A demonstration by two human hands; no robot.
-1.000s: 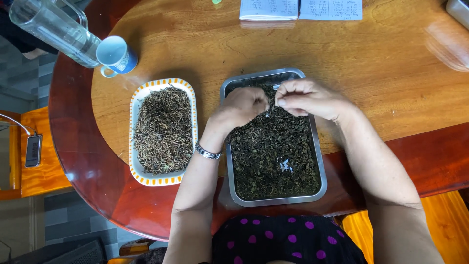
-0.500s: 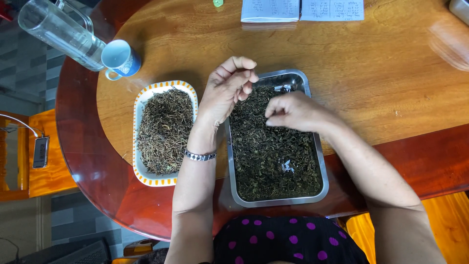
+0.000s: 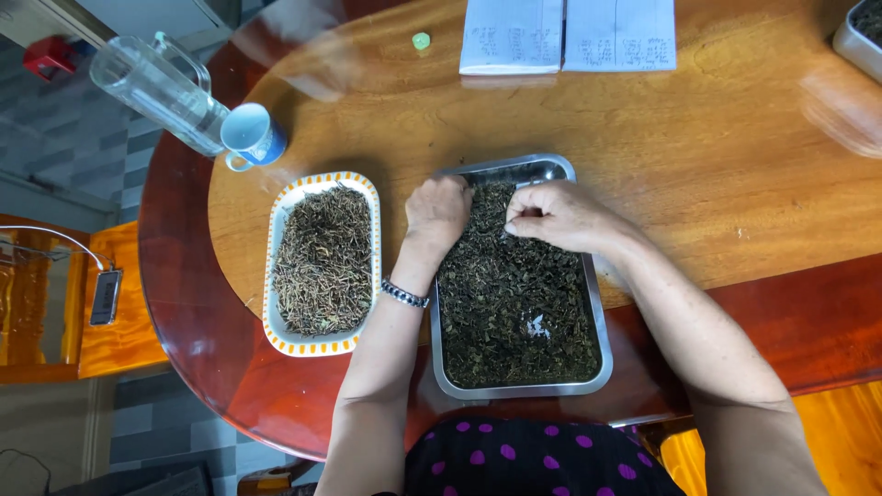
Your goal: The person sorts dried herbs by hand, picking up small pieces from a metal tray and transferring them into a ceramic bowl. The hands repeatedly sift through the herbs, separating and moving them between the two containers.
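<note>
A home dining spot: round glass-topped wooden table (image 3: 735, 165), water jug (image 3: 156, 87), tiled floor (image 3: 55, 156).

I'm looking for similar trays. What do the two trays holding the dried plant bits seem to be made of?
The grey tray looks like bare metal, likely steel: dull silver with a rolled, reflective rim. The white tray with orange-dashed edge seems to be melamine or enamel; its smooth glossy rim leaves that open.

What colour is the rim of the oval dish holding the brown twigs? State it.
Orange and white stripes on the oval dish's rim, clearest in the head view.

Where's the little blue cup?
In the head view, the blue cup stands on the wooden table at the upper left, beside the clear jug and just above the orange-rimmed dish of stems.
</note>
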